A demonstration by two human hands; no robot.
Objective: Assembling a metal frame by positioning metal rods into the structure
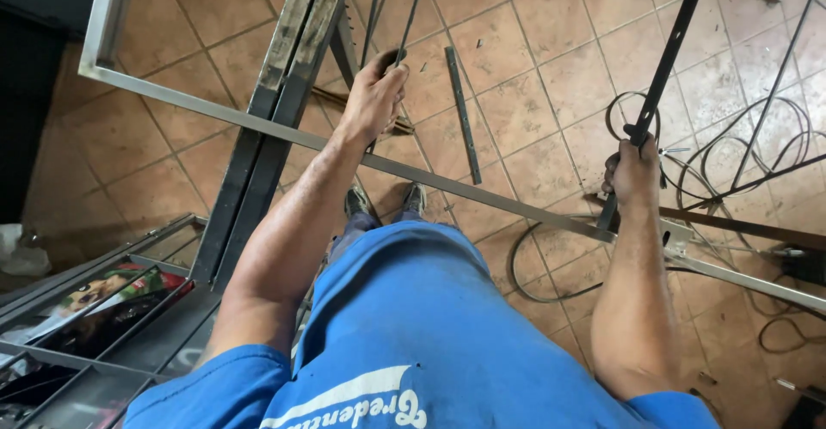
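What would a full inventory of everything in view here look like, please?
thin rod: one, dark, gripped by left hand
flat bar: one, black, gripped by right hand
steel frame: one, grey, crossing in front of the person
loose strip: one, dark, lying on floor
cables: several, black, coiled on floor at right
tiled floor: one, terracotta, underneath
shoes: two, dark, on floor
shirt: one, blue
left hand: closed on thin rod
right hand: closed on flat bar

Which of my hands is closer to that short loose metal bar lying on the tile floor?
Left. Your left hand, gripping a thin rod, sits just left of the loose bar. Your right hand, holding a dark flat bar, is farther off to its right.
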